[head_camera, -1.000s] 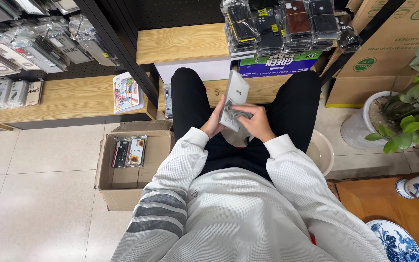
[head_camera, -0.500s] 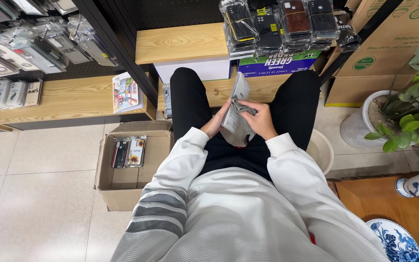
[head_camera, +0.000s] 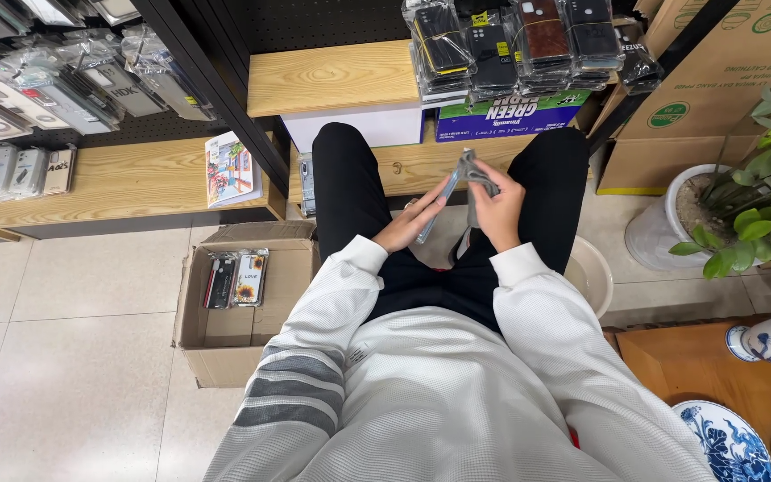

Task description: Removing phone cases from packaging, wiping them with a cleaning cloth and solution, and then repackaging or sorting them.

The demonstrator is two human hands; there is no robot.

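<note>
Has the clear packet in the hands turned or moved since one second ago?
Yes. The clear packet was held flat-on between both knees; now it is turned edge-on and tilted, with the right hand raised slightly toward the wooden shelf. The left hand supports it.

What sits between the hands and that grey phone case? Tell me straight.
Nothing visible. The left hand touches the lower edge of the grey phone case, and the right hand grips it from the other side, above the lap. The cardboard box sits off to the left on the floor.
</note>
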